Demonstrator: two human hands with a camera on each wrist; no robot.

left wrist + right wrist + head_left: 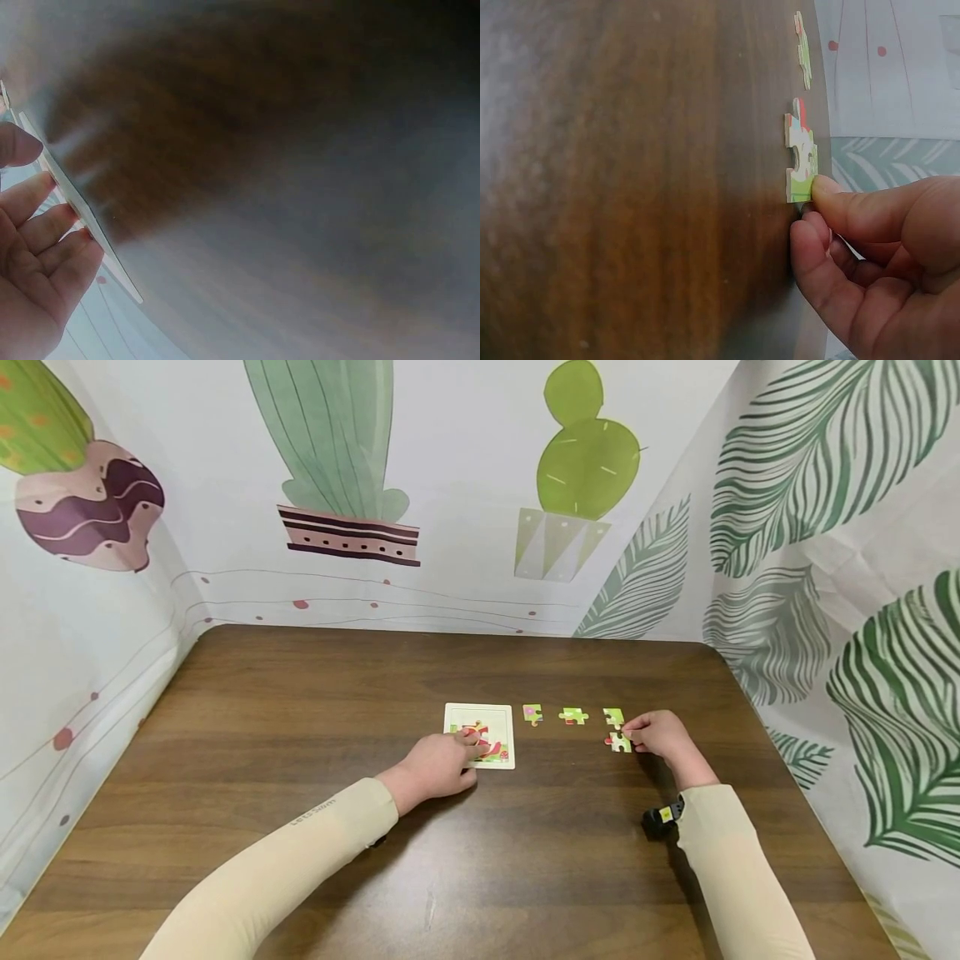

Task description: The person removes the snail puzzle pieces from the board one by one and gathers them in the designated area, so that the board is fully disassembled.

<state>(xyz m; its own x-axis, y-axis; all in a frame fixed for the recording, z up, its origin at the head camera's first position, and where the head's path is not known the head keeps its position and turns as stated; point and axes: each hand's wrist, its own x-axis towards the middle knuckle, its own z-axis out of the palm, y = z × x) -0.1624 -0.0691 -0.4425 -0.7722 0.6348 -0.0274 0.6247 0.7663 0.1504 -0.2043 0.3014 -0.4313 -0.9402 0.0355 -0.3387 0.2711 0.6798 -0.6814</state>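
Note:
My left hand (441, 766) lies over a small square puzzle board (512, 735) with a pale rim. Its fingertips rest on the board's printed picture; in the left wrist view the straightish fingers (71, 259) touch the board edge-on. My right hand (662, 735) is at the right end of the loose pieces. Between thumb and finger it pinches the right edge of a white, green and red puzzle piece (618, 742), which lies low at the table in the right wrist view. Just above sits another green puzzle piece (612, 717).
Two more loose pieces, a green one with a pink spot (532, 713) and a green and white one (574, 716), lie between the board and my right hand. Everything rests on a brown wooden table (337, 693). A printed cloth (465, 527) rises behind it.

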